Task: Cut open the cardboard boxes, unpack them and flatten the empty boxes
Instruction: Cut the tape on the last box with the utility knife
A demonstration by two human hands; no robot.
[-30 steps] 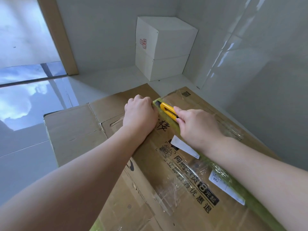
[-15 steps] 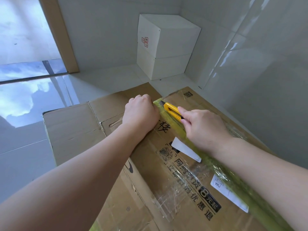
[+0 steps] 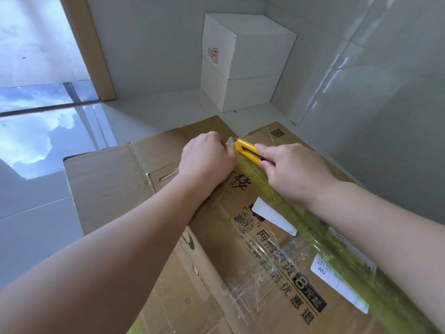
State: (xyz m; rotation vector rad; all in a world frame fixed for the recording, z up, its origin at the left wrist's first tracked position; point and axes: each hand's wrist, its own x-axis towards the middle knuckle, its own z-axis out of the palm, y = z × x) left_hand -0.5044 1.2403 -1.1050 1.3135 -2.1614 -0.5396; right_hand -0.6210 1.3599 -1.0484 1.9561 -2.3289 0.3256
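The room is a bare corner with pale glossy wall tiles (image 3: 375, 75) and a shiny floor (image 3: 36, 227) that mirrors sky and cloud at the left; a tan door frame (image 3: 89, 49) runs up beside it. A large brown cardboard box (image 3: 108, 179) lies on the floor and fills the lower half of the view, its near end cut off by the picture's edge. A strip of green tape (image 3: 310, 227) runs along its top seam, under wrinkled clear film that makes the print below hard to read. Black Chinese characters run down the lid, with a large "8" among them, a round "SF" emblem and a QR code at the far corner. A white shipping label (image 3: 322, 271) shows "WU"; the rest is too small to tell. In the corner stand two stacked white boxes (image 3: 243, 63) with small red stickers, unreadable.

The left hand (image 3: 207, 157) is fisted, pressing on the lid beside the tape's far end; what its grip holds is hidden. The right hand (image 3: 293, 172) is clamped on a yellow utility knife (image 3: 248, 151), whose tip sits at the far end of the tape; the blade cannot be made out.
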